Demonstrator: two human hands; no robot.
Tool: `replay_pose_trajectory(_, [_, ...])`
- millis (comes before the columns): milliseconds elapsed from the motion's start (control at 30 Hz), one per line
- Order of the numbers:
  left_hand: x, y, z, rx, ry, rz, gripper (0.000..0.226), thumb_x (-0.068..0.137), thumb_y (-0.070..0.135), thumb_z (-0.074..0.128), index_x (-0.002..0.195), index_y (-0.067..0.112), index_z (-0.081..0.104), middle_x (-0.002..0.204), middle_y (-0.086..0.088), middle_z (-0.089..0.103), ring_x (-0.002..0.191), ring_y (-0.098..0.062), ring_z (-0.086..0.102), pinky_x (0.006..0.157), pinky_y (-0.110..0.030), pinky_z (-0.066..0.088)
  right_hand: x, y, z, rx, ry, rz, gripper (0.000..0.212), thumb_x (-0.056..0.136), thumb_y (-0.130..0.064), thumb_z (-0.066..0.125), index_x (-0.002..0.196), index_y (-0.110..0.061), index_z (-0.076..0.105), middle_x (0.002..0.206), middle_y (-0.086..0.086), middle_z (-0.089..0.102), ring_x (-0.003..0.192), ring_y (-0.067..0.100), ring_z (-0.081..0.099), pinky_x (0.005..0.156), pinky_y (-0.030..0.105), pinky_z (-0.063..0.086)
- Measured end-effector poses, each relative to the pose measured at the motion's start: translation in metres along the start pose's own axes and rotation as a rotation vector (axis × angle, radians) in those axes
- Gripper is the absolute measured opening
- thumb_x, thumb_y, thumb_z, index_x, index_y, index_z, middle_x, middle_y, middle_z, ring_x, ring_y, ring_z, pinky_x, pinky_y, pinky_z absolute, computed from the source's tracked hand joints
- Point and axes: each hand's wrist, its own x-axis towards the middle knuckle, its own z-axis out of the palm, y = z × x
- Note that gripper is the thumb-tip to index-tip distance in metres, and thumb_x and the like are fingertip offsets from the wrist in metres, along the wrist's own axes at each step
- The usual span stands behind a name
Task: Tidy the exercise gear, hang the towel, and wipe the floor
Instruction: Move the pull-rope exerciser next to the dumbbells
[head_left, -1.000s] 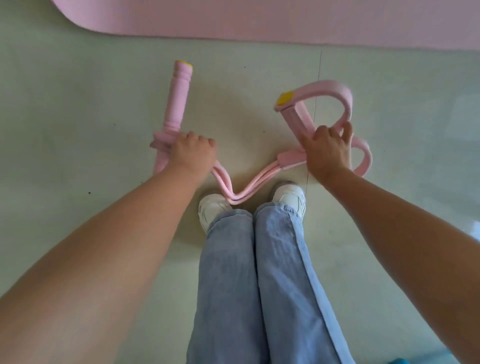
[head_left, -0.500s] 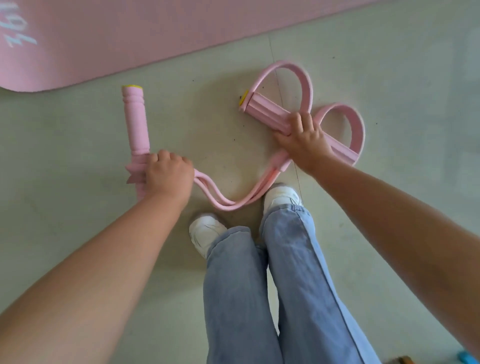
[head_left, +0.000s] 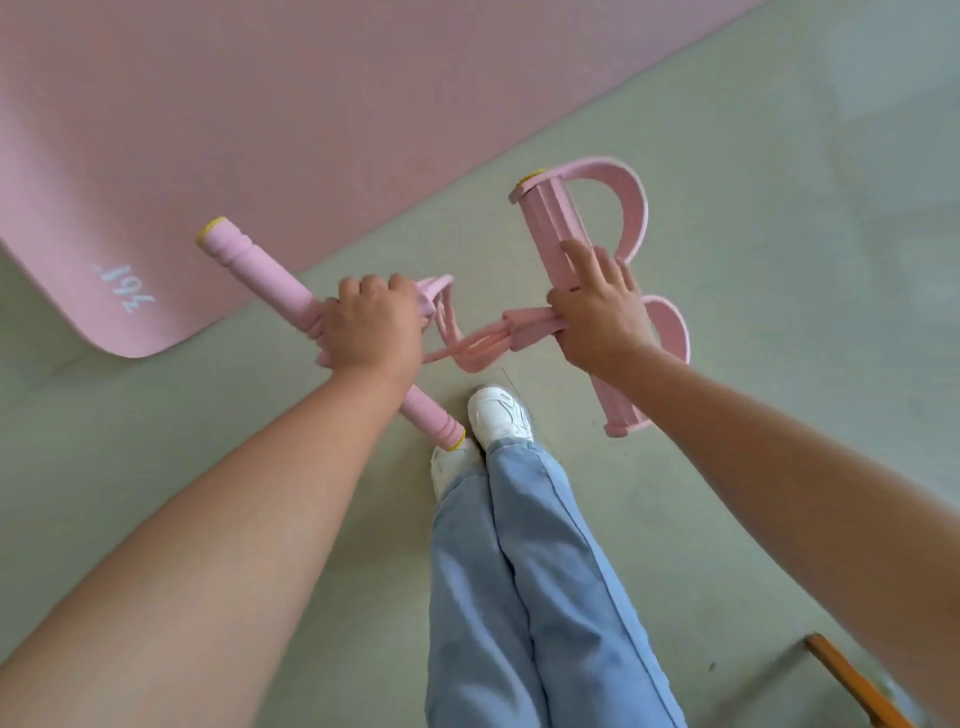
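Pedal resistance puller, pink, one unit, held above the floor (head_left: 779, 260) in front of the person's legs.

Handle bar (head_left: 260, 270): foam-covered, yellow end caps, lying diagonally from upper left to lower right. Left hand (head_left: 371, 327) grips it at the middle, fingers curled fully round; grip closed tight on the bar.

Elastic tubes (head_left: 467, 343): slack, looped and bunched between the two hands.

Foot pedal piece (head_left: 550, 223): ribbed pink bar with two strap loops (head_left: 631, 208) on its right side, standing nearly upright in the view. Right hand (head_left: 597, 312) holds it at the middle; thumb pinches the tube junction against the palm, index and middle fingers lie straight along the ribbed bar. Grip partly closed.

Yoga mat (head_left: 311, 104): pink, flat on the floor at upper left, white lettering at its rounded corner.

Also in view: blue jeans (head_left: 519, 571), white shoes (head_left: 498, 413), an orange wooden piece (head_left: 852, 686) at lower right.
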Motion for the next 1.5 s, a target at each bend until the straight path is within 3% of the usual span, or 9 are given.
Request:
replay_pose_trajectory(133, [-0.042, 0.067, -0.085, 0.028, 0.048, 0.156, 0.026, 0.095, 0.021, 0.048, 0.117, 0.007, 0.051, 0.121, -0.015, 0.055, 0.119, -0.032, 0.044, 0.091, -0.042, 0.037, -0.063, 0.035, -0.096, 0.093, 0.073, 0.176, 0.021, 0.077, -0.007, 0.06, 0.095, -0.006, 0.069, 0.146, 0.01, 0.032, 0.116, 0.036, 0.041, 0.096, 0.038, 0.033])
replay_pose_trajectory(267, [-0.09, 0.142, -0.174, 0.036, 0.114, 0.259, 0.029, 0.088, 0.019, 0.059, 0.115, 0.011, 0.051, 0.117, -0.011, 0.056, 0.115, -0.03, 0.046, 0.088, -0.041, 0.04, -0.137, 0.082, -0.194, 0.158, 0.253, 0.348, 0.013, 0.063, -0.004, 0.069, 0.076, -0.001, 0.07, 0.13, 0.018, 0.05, 0.102, 0.044, 0.049, 0.082, 0.04, 0.041])
replay_pose_trajectory(400, [-0.124, 0.235, -0.264, -0.024, 0.195, 0.351, 0.026, 0.092, 0.025, 0.052, 0.114, 0.01, 0.053, 0.117, -0.012, 0.056, 0.116, -0.03, 0.045, 0.088, -0.041, 0.038, -0.187, 0.147, -0.283, 0.178, 0.354, 0.525, 0.02, 0.076, -0.015, 0.062, 0.092, -0.005, 0.069, 0.14, 0.007, 0.038, 0.113, 0.032, 0.04, 0.091, 0.034, 0.033])
replay_pose_trajectory(667, [-0.126, 0.464, -0.403, 0.125, 0.42, 0.528, 0.016, 0.088, 0.016, 0.059, 0.102, 0.011, 0.059, 0.104, -0.012, 0.059, 0.104, -0.03, 0.051, 0.08, -0.038, 0.041, -0.239, 0.34, -0.431, 0.188, 0.55, 0.64, 0.02, 0.077, -0.01, 0.06, 0.093, 0.0, 0.068, 0.137, 0.011, 0.041, 0.112, 0.035, 0.04, 0.094, 0.036, 0.031])
replay_pose_trajectory(733, [-0.127, 0.524, -0.436, 0.15, 0.493, 0.615, 0.012, 0.081, 0.013, 0.066, 0.092, 0.009, 0.063, 0.094, -0.014, 0.062, 0.096, -0.031, 0.057, 0.076, -0.036, 0.044, -0.252, 0.39, -0.465, 0.172, 0.583, 0.667, 0.017, 0.07, -0.006, 0.066, 0.085, 0.002, 0.069, 0.13, 0.016, 0.048, 0.106, 0.04, 0.045, 0.09, 0.039, 0.037])
replay_pose_trajectory(900, [-0.119, 0.645, -0.517, 0.304, 0.426, 0.663, 0.029, 0.097, 0.024, 0.037, 0.116, 0.008, 0.054, 0.119, -0.013, 0.053, 0.117, -0.029, 0.044, 0.091, -0.037, 0.035, -0.257, 0.497, -0.542, 0.112, 0.59, 0.623, 0.023, 0.035, 0.001, 0.081, 0.05, -0.003, 0.063, 0.095, 0.022, 0.065, 0.068, 0.043, 0.058, 0.066, 0.044, 0.051])
replay_pose_trajectory(1100, [-0.054, 0.783, -0.626, 0.453, 0.48, 0.701, 0.027, 0.096, 0.018, 0.038, 0.118, 0.013, 0.053, 0.125, -0.01, 0.05, 0.122, -0.028, 0.04, 0.098, -0.038, 0.034, -0.208, 0.631, -0.656, 0.105, 0.578, 0.697, 0.023, 0.081, -0.015, 0.057, 0.099, -0.006, 0.066, 0.14, 0.004, 0.032, 0.116, 0.031, 0.034, 0.1, 0.034, 0.028])
replay_pose_trajectory(1300, [0.033, 0.929, -0.739, 0.473, 0.502, 0.886, 0.023, 0.096, 0.015, 0.046, 0.115, 0.018, 0.058, 0.121, -0.003, 0.055, 0.116, -0.023, 0.046, 0.095, -0.035, 0.038, -0.161, 0.771, -0.77, 0.153, 0.757, 0.792, 0.017, 0.079, -0.013, 0.061, 0.089, -0.002, 0.07, 0.136, 0.009, 0.04, 0.116, 0.035, 0.036, 0.097, 0.037, 0.032])
replay_pose_trajectory(1500, [0.086, 1.069, -0.823, 0.67, 0.526, 1.02, 0.025, 0.095, 0.011, 0.044, 0.116, 0.019, 0.056, 0.122, -0.001, 0.054, 0.118, -0.022, 0.046, 0.085, -0.033, 0.037, -0.134, 0.898, -0.841, 0.246, 0.767, 0.88, 0.019, 0.08, -0.015, 0.061, 0.091, -0.004, 0.07, 0.136, 0.008, 0.039, 0.119, 0.036, 0.034, 0.098, 0.038, 0.033])
